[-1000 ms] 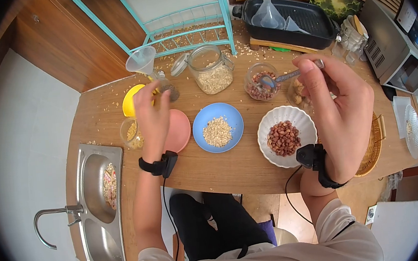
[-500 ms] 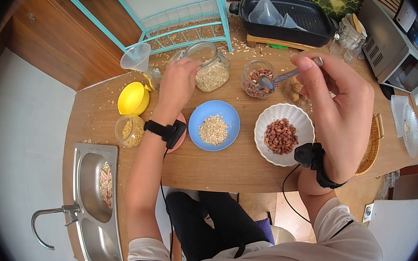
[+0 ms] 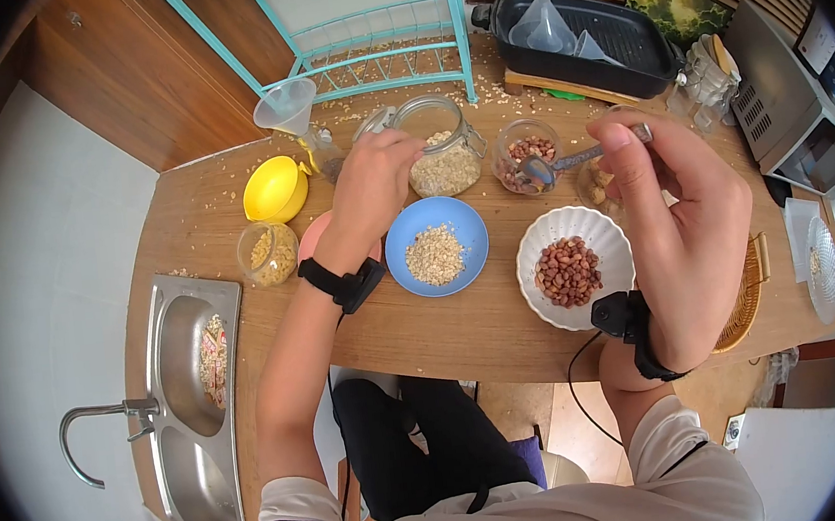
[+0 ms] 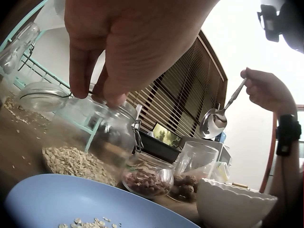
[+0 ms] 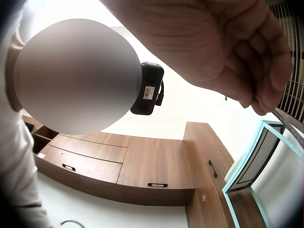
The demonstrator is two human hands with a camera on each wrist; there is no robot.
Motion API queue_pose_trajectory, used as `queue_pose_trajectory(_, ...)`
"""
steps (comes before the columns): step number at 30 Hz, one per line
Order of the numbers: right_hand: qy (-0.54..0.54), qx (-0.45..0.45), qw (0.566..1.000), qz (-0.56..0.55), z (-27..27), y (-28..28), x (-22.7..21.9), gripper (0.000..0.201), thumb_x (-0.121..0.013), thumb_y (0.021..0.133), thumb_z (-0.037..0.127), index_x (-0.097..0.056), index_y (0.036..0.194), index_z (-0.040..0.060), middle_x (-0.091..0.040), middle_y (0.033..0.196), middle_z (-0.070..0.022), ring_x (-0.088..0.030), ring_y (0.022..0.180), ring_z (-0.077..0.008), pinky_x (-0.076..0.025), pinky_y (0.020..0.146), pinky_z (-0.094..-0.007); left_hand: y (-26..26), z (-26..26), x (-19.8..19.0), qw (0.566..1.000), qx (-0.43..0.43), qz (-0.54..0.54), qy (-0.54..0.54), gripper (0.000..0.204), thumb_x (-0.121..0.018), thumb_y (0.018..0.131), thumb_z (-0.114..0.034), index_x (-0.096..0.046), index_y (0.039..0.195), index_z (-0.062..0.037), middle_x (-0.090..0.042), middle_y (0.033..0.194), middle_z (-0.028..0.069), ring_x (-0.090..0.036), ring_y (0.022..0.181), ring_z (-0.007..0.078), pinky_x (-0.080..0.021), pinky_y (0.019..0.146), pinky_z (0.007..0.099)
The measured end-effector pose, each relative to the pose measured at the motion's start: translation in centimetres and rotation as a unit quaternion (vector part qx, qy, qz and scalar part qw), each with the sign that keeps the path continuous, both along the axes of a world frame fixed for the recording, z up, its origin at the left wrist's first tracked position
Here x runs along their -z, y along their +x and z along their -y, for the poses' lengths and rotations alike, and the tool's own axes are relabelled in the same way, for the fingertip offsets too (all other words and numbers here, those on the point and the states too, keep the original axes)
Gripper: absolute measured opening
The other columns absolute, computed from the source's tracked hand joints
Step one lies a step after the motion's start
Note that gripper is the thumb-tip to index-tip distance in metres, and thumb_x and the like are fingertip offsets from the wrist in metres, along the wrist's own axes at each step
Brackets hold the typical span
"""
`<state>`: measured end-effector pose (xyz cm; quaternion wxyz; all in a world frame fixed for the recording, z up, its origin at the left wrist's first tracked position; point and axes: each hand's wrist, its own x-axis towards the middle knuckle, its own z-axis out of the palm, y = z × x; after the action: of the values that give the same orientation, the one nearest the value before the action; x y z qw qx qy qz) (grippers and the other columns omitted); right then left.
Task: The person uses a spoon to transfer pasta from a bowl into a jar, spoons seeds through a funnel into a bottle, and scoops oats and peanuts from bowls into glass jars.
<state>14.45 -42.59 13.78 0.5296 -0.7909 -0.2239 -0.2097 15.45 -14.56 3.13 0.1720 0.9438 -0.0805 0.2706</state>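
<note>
My left hand (image 3: 368, 195) pinches the rim of an open glass jar (image 3: 446, 170) of oats, its clip lid (image 4: 42, 96) tipped back beside the fingers. Just in front of the jar sits a blue plate (image 3: 475, 257) with a heap of oats (image 3: 435, 254). My right hand (image 3: 690, 224) holds a metal spoon (image 3: 574, 158) by its handle, raised in the air. From the head, the spoon's bowl overlaps a small glass jar (image 3: 527, 139) of reddish nuts. Below the right hand, a white fluted bowl (image 3: 609, 242) contains peanuts (image 3: 568, 273).
At left are a yellow bowl (image 3: 273, 191), a jar of yellow pieces (image 3: 268, 255), a funnel (image 3: 286, 107) and the sink (image 3: 170, 385). A turquoise rack (image 3: 389, 72) and a black pan (image 3: 610, 66) line the back. A wicker basket (image 3: 742, 315) lies behind the right wrist.
My left hand moved right from beside the yellow bowl to the oat jar's rim. The jar has come nearer the blue plate. My right hand and spoon stay about where they were.
</note>
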Motion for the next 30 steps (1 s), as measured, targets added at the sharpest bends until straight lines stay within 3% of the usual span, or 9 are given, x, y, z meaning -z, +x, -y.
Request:
queue_pose_trajectory(15,-0.006,0.028,1.0,-0.001,-0.1,-0.2,0.0,0.025,-0.065,0.096,0.021,-0.071,0.097,-0.0039,-0.065,0.075,-0.0031,-0.055,0.066,-0.0069,-0.042,0.06,-0.0196,-3.3,2.3,-0.1,1.0,0.024,-0.002,-0.003,0.02,-0.062,0.084,0.002,-0.069,0.102,-0.0009,-0.066,0.103,0.0111,-0.059,0.096,0.0312,-0.049,0.084,0.0388)
queue_pose_trajectory(17,0.046,0.033,0.998,-0.01,-0.3,-0.3,0.0,0.025,-0.064,0.097,0.02,-0.071,0.098,-0.0039,-0.063,0.075,-0.0015,-0.054,0.068,-0.0063,-0.041,0.061,-0.0184,-3.8,2.4,0.1,1.0,0.029,0.0,0.001,0.02,-0.062,0.084,0.002,-0.069,0.103,-0.0013,-0.066,0.104,0.0107,-0.059,0.096,0.0309,-0.049,0.084,0.0386)
queue_pose_trajectory(26,0.062,0.008,0.998,-0.002,-0.6,-0.4,0.0,0.024,-0.063,0.098,0.018,-0.069,0.098,-0.0055,-0.06,0.075,-0.001,-0.051,0.068,-0.0057,-0.038,0.06,-0.0185,-5.7,4.1,0.0,0.999,0.035,-0.021,0.0,0.025,-0.064,0.083,0.001,-0.067,0.108,-0.0014,-0.066,0.107,0.0113,-0.059,0.096,0.0319,-0.049,0.084,0.0389)
queue_pose_trajectory(29,0.063,0.01,0.998,-0.001,-0.7,-0.4,0.1,0.024,-0.063,0.098,0.018,-0.069,0.098,-0.0053,-0.06,0.075,-0.0009,-0.051,0.068,-0.0057,-0.037,0.06,-0.0184,-6.8,5.0,-0.7,0.999,0.021,0.013,-0.032,0.026,-0.063,0.088,-0.005,-0.065,0.114,-0.002,-0.065,0.111,0.0131,-0.059,0.099,0.031,-0.048,0.086,0.0376)
queue_pose_trajectory(30,0.063,0.011,0.998,-0.001,-0.7,-0.4,0.1,0.024,-0.063,0.098,0.018,-0.069,0.098,-0.0053,-0.06,0.075,-0.0009,-0.051,0.068,-0.0057,-0.037,0.06,-0.0184,-7.7,5.1,-0.8,0.997,-0.047,0.03,-0.049,0.027,-0.063,0.091,-0.009,-0.063,0.117,-0.0015,-0.066,0.109,0.0142,-0.061,0.097,0.0284,-0.049,0.084,0.0364)
